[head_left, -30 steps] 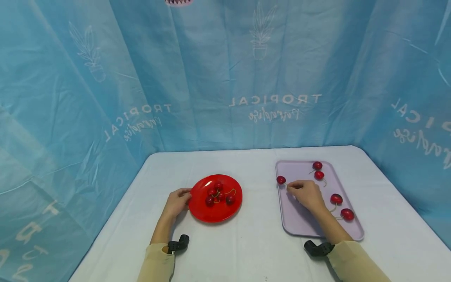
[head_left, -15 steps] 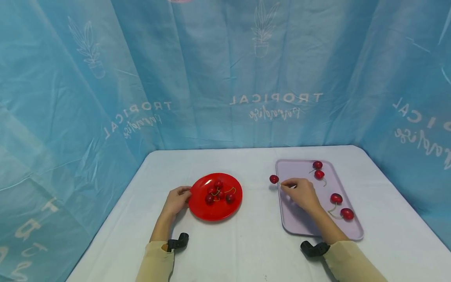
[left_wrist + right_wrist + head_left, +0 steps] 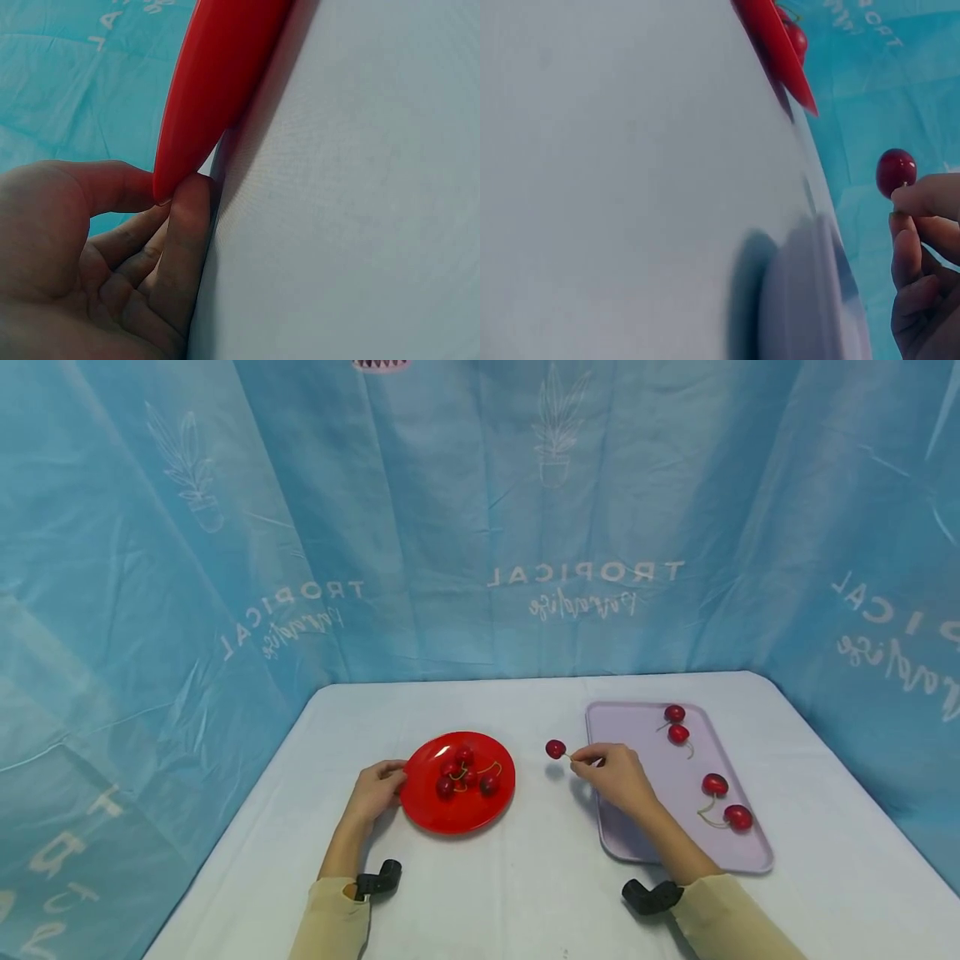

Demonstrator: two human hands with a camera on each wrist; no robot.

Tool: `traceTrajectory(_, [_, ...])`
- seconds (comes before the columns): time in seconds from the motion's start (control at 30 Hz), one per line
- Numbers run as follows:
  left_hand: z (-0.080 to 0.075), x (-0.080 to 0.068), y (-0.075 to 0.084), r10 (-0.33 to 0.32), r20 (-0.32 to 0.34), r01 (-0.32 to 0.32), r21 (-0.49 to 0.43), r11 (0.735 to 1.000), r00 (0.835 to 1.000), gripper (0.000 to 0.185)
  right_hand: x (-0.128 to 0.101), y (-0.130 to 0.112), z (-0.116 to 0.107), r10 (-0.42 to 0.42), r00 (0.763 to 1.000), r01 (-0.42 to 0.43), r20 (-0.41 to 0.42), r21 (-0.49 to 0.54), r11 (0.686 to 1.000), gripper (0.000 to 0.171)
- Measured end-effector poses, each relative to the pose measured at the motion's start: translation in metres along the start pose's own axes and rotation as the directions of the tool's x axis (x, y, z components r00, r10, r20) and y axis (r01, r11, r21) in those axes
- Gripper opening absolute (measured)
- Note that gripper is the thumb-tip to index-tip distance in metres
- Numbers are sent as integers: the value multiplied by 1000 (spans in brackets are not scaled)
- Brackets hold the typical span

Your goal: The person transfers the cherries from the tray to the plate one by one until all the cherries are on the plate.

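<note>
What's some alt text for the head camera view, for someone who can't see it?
A person's right hand holds a cherry by its stem above a white table, between a red plate and a lilac tray. The left hand pinches the plate's edge; five cherries lie on the plate, four on the tray. Blue printed fabric hangs behind.

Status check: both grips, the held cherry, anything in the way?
Left grip pinching rim of red plate. Right grip holding cherry by stem, raised above table between plate and tray. No obstruction visible between cherry and plate.
</note>
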State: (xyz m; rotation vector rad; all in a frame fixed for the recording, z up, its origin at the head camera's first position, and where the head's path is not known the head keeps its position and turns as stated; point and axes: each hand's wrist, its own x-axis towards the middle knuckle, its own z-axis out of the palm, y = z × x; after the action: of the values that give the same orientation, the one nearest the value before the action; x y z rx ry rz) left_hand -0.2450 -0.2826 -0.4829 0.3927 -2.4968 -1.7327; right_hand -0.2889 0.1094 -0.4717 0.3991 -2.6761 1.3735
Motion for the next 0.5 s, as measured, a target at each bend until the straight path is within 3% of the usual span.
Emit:
traceTrajectory(0.27, [3, 1, -1, 8, 8, -8, -7, 1000, 1000, 31, -2, -15, 8, -8, 1000, 8, -2, -15, 1000, 12])
traceTrajectory(0.5, [1, 1, -2, 0, 9, 0, -1, 1000, 1000, 32, -1, -24, 18, -77, 997, 78, 24, -35, 996, 11])
